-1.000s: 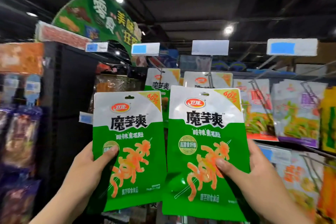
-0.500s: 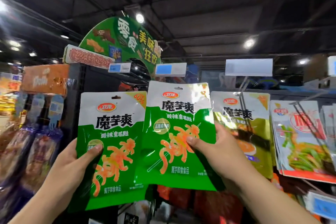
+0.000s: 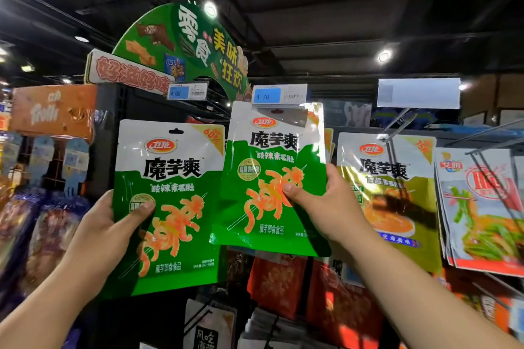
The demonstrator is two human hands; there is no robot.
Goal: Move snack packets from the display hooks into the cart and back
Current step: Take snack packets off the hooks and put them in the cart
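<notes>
The right green packet [image 3: 272, 156] has come up and to the right since half a second ago: its top edge, then below the blue-and-white price label [image 3: 279, 95], now reaches that label, whose clear lower flap overlaps the packet's hang hole. The left green packet [image 3: 173, 178] has kept its place beside it, a little lower.

The right hand [image 3: 331, 207] pinches its packet by the right edge, thumb pressed flat on the printed front and the other fingers hidden behind. The packet tilts slightly, its bottom corner swinging towards the left hand. The left hand [image 3: 110, 224] grips the other packet by its left edge in the same way, thumb on the front, fingers behind, and holds it upright. The two packets overlap slightly between the hands, the right one in front.

Whether the raised packet is threaded on a hook cannot be told, as the label covers that spot.

Just beyond the right hand a yellow-green packet [image 3: 388, 178] hangs from a metal hook [image 3: 397, 127] under a blank white label [image 3: 418, 92], and further right hang red-and-white packets [image 3: 482, 207]. Above the left hand sits a second price label [image 3: 187, 91], with an arched green sign [image 3: 184, 45] over it. Below the right hand hang red packets [image 3: 278, 283]. Out past the left hand is an orange sign [image 3: 54, 110].
</notes>
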